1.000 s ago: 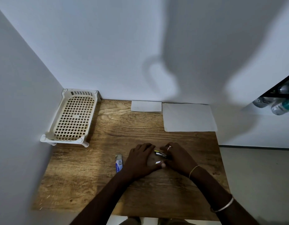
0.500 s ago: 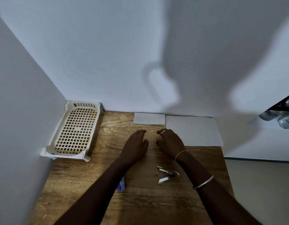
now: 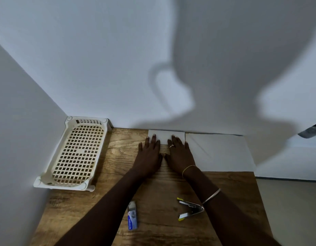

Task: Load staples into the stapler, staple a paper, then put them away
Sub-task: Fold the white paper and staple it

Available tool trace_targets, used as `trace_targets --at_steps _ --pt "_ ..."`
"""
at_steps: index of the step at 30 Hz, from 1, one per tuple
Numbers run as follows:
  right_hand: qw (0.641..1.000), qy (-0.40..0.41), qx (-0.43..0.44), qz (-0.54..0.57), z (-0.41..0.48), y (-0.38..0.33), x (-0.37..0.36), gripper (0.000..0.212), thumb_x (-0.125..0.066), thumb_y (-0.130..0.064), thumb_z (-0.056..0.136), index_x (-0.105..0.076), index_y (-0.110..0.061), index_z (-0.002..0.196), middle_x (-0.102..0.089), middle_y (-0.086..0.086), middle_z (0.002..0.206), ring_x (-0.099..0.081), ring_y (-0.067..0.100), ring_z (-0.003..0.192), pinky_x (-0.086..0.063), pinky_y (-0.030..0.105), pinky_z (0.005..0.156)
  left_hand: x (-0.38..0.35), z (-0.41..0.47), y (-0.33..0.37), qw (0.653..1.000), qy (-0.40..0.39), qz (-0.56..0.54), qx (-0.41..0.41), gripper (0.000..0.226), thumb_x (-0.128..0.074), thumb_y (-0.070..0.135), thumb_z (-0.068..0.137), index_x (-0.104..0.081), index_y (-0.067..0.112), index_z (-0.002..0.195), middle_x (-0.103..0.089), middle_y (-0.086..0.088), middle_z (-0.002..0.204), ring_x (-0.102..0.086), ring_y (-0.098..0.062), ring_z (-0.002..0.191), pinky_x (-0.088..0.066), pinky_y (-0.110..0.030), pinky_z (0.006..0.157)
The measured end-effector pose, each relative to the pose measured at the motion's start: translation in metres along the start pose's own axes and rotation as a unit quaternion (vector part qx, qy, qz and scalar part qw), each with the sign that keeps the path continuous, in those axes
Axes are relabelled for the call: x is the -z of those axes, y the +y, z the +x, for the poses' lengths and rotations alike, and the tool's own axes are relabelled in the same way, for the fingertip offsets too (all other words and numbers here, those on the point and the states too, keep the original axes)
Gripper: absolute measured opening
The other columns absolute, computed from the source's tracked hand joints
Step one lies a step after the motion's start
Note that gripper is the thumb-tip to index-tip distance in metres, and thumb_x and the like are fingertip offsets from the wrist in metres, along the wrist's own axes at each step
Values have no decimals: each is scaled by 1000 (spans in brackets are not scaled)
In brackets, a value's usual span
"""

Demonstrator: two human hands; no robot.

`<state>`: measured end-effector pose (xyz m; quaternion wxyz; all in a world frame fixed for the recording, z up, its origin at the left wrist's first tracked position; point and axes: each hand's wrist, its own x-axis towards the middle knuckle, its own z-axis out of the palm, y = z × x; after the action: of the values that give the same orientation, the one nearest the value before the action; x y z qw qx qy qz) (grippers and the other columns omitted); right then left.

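Note:
A small white paper [image 3: 164,134] lies at the back edge of the wooden table [image 3: 153,192], against the wall. My left hand [image 3: 150,153] and my right hand [image 3: 178,153] lie flat side by side, fingers spread, with the fingertips resting on the near part of that paper. Neither hand grips anything. The silver stapler [image 3: 190,208] with yellow tips lies hinged open on the table near my right forearm. A blue and white staple box [image 3: 132,217] lies beside my left forearm.
A cream perforated plastic tray [image 3: 77,153] stands in the left corner against the walls. A larger white sheet [image 3: 217,151] lies at the back right, touching the small paper's right edge. The table's right edge drops to the floor.
Both hands let go of the stapler, which now lies open on the table, and reached forward to the small paper at the back. The camera tilted up.

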<state>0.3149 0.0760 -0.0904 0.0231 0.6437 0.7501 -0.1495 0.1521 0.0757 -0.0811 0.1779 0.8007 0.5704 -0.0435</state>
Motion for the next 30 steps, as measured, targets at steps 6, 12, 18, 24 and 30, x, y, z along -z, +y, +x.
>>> trace_targets --at_steps 6,12,18,24,30 --pt "1000 -4 13 -13 -9 -1 -3 65 -39 -44 102 -21 -13 157 -8 11 167 -7 27 154 -8 54 123 -10 -9 0 1000 -3 9 5 68 -30 45 108 -9 11 163 6 -15 172 2 -38 158 -7 -58 125" --pt "1000 -12 24 -15 -52 -13 -4 63 -36 -44 103 -21 -16 157 -8 8 168 -9 25 154 -7 54 122 -20 -51 7 1000 -3 10 14 68 -29 48 107 -10 15 163 6 -12 172 3 -35 159 -3 -56 126" --pt "999 -24 28 -24 -105 -24 -12 60 -33 -44 103 -26 -16 156 -13 7 167 -13 24 154 -10 52 122 -37 -100 14 1000 -11 13 19 68 -33 47 105 -13 18 163 4 -11 173 -1 -33 159 -3 -54 126" --pt "999 -35 23 -19 -142 -29 -17 59 -30 -45 104 -28 -17 155 -15 7 167 -15 23 154 -13 52 121 -48 -133 24 999 -31 14 19 67 -30 47 106 -13 18 163 6 -11 172 1 -33 159 1 -54 126" --pt "989 77 -43 121 -148 -33 -3 51 -49 -43 100 -49 -19 145 -44 3 155 -41 18 142 -32 37 117 -32 -145 23 996 26 -78 37 62 -41 38 107 -19 20 162 -4 -9 172 -12 -28 158 -11 -44 127"
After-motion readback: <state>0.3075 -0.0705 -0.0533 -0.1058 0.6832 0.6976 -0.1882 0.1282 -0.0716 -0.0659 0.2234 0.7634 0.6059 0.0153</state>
